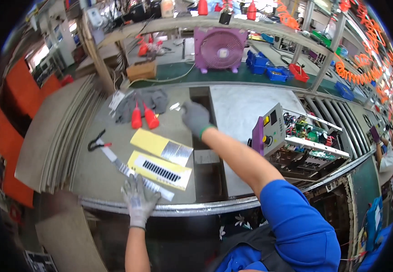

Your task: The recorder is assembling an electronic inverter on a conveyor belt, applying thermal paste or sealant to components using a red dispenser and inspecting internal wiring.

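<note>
My left hand (pixel 138 199), in a pale glove, lies with fingers spread at the near edge of the board, over a long white label strip (pixel 110 154). Just beyond it are a yellow-backed sheet of black labels (pixel 159 168) and a yellow sheet with silver labels (pixel 177 153). My right hand (pixel 195 118), in a dark grey glove with a green cuff, reaches across the board's far right side. A small whitish piece (pixel 174 107) is beside its fingertips; blur hides whether they grip it. Two red squeeze bottles (pixel 150 118) lie by a grey cloth (pixel 153 100).
At right stands an opened purple-and-grey electronic unit (pixel 296 138) with exposed circuit boards, beside a roller conveyor (pixel 337 122). Black-handled pliers (pixel 97 141) lie at left near stacked panels (pixel 56 136). A purple fan (pixel 219 50) and blue bins (pixel 257 61) stand at the back.
</note>
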The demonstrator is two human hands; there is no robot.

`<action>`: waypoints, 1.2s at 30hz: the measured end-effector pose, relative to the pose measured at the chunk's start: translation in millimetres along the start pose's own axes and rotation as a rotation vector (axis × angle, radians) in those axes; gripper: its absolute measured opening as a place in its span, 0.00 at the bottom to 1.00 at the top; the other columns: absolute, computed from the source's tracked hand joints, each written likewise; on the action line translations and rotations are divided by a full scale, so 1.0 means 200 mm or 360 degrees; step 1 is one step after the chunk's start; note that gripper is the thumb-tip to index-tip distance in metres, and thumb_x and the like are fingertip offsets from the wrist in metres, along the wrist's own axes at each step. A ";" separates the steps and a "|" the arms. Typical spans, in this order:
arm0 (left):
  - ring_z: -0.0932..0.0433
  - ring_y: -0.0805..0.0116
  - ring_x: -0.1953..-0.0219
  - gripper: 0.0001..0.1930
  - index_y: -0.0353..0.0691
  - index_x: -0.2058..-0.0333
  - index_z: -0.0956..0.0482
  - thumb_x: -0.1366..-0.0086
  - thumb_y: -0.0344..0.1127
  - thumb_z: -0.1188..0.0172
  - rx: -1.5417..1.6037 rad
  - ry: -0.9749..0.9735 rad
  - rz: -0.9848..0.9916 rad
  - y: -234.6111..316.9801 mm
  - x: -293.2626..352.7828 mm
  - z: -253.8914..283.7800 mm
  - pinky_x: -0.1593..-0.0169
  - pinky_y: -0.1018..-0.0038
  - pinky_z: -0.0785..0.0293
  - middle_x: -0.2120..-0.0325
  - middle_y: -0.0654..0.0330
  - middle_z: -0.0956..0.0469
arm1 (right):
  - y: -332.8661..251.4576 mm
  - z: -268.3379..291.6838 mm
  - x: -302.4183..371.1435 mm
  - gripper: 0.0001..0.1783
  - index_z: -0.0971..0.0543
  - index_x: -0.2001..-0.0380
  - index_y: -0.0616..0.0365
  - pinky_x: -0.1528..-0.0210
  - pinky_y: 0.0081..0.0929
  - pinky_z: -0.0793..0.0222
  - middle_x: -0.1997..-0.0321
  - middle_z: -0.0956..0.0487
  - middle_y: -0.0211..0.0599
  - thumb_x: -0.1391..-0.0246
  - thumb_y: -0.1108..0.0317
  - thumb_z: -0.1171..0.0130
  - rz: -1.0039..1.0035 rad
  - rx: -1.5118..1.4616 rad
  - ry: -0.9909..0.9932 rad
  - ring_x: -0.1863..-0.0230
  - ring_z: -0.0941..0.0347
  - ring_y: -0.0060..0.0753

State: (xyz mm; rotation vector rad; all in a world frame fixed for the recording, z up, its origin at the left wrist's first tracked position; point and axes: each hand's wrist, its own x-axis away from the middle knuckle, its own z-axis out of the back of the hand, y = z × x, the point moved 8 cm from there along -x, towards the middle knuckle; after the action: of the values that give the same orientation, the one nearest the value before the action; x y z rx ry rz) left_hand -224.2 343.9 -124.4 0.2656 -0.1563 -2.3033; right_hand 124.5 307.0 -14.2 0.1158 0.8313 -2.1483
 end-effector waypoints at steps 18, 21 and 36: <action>0.51 0.38 0.28 0.50 0.35 0.31 0.43 0.46 0.55 0.33 0.0058 -0.0053 0.0154 -0.02 -0.03 -0.01 0.26 0.48 0.62 0.30 0.37 0.48 | 0.56 1.16 -1.07 0.19 0.17 0.52 0.51 0.42 0.44 0.28 0.46 0.20 0.51 0.41 0.59 0.48 -0.0483 0.0054 0.0684 0.44 0.23 0.53; 0.51 0.38 0.28 0.50 0.36 0.31 0.43 0.46 0.55 0.33 0.0060 -0.0047 0.0145 -0.02 -0.03 -0.02 0.26 0.48 0.62 0.31 0.37 0.48 | 0.54 1.14 -1.08 0.19 0.17 0.52 0.52 0.42 0.43 0.28 0.46 0.19 0.50 0.42 0.60 0.47 -0.0473 0.0120 0.0568 0.44 0.23 0.53; 0.51 0.37 0.28 0.49 0.36 0.31 0.44 0.43 0.57 0.35 0.0068 -0.0048 0.0149 -0.04 -0.02 -0.04 0.26 0.48 0.63 0.30 0.36 0.48 | 0.41 1.11 -1.04 0.19 0.17 0.51 0.55 0.42 0.45 0.27 0.45 0.20 0.51 0.43 0.61 0.44 -0.0416 0.0180 0.0272 0.44 0.23 0.52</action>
State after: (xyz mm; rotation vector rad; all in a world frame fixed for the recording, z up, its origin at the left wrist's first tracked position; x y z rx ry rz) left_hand -226.0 351.7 -134.0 0.2402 -0.2286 -2.2139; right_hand 365.2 274.3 187.2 0.2647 0.8607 -2.4584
